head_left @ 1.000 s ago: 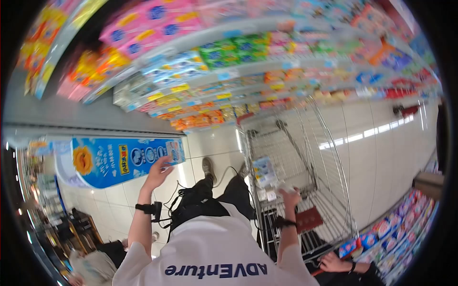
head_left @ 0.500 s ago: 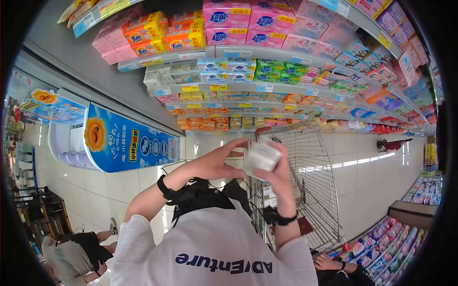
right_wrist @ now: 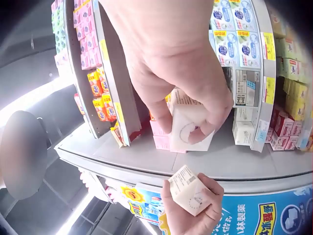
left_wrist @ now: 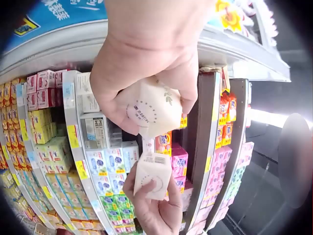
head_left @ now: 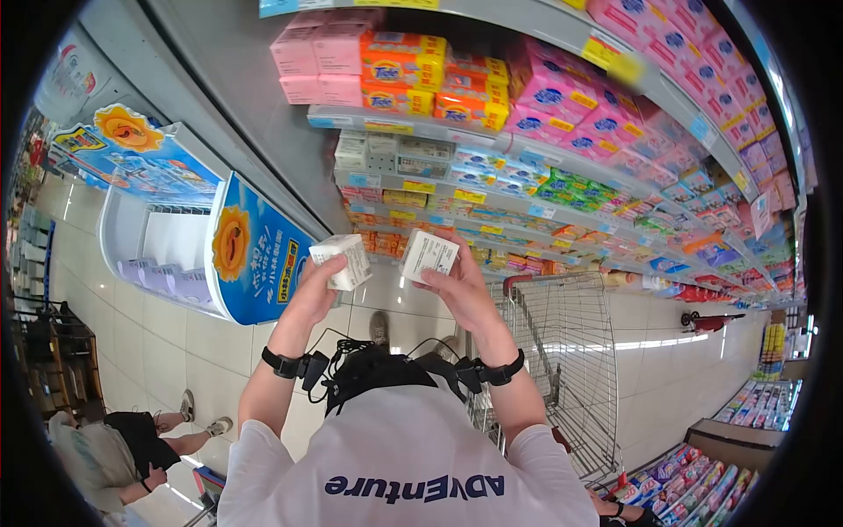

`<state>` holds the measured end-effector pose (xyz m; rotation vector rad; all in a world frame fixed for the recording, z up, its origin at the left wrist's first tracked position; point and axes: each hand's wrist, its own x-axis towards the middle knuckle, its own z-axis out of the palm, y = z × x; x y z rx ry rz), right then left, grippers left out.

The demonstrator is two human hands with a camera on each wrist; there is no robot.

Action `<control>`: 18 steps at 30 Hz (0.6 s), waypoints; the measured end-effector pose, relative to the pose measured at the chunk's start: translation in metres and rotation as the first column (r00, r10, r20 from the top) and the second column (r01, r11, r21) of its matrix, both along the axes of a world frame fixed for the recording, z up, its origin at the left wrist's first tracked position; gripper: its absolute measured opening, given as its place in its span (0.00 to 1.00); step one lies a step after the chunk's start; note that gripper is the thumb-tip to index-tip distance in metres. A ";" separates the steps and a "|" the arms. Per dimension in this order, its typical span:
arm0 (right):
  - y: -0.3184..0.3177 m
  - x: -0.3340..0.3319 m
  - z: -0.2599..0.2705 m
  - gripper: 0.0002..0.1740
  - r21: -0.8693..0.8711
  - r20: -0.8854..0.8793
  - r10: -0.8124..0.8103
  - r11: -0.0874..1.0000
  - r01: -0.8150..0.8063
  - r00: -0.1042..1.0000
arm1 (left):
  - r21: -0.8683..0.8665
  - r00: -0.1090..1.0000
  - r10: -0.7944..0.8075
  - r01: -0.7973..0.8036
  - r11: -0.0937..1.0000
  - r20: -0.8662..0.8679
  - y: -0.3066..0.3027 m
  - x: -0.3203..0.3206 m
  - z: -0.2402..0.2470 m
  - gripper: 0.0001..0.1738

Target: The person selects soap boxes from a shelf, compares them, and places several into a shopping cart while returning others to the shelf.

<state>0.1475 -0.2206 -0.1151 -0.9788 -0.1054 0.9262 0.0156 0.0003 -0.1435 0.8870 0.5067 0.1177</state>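
My left hand (head_left: 312, 294) holds a small white carton (head_left: 344, 262) between thumb and fingers, raised before the shelves. A second, similar white carton (head_left: 430, 256) is in my right hand (head_left: 465, 294), the thumb on its near side. The two cartons are apart, at about the same height. In the left wrist view, the left hand's carton (left_wrist: 149, 107) shows a ring of dark print and a leaf sprig. The right wrist view shows the right hand's carton (right_wrist: 190, 125) gripped from above, with small print on its upper side.
Shelves (head_left: 408, 126) of packaged soaps rise ahead, with orange Tide packs (head_left: 399, 70) and pink packs. A metal shopping cart (head_left: 571, 351) stands to the right. On the left is a blue promotional display stand (head_left: 263, 255). Another person (head_left: 114, 448) is at lower left.
My right hand, earlier low over the cart, came up with white packaging while my left hand approached it. Now each hand holds a separate carton, and the view has shifted along the shelves.
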 end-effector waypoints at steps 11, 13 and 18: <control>0.073 0.001 -0.008 0.31 -0.075 0.887 0.011 0.990 0.121 0.461 | -0.241 0.901 -0.244 0.342 0.908 0.360 0.047 -0.009 -0.012 0.44; 0.081 -0.001 0.000 0.28 -0.118 0.978 0.094 0.985 0.124 0.184 | -0.278 0.841 -0.238 0.407 0.870 0.486 0.050 -0.010 -0.033 0.44; 0.097 0.000 0.007 0.28 -0.215 0.957 0.213 0.977 -0.013 0.198 | -0.251 0.888 -0.288 0.388 0.887 0.358 0.059 -0.011 -0.028 0.48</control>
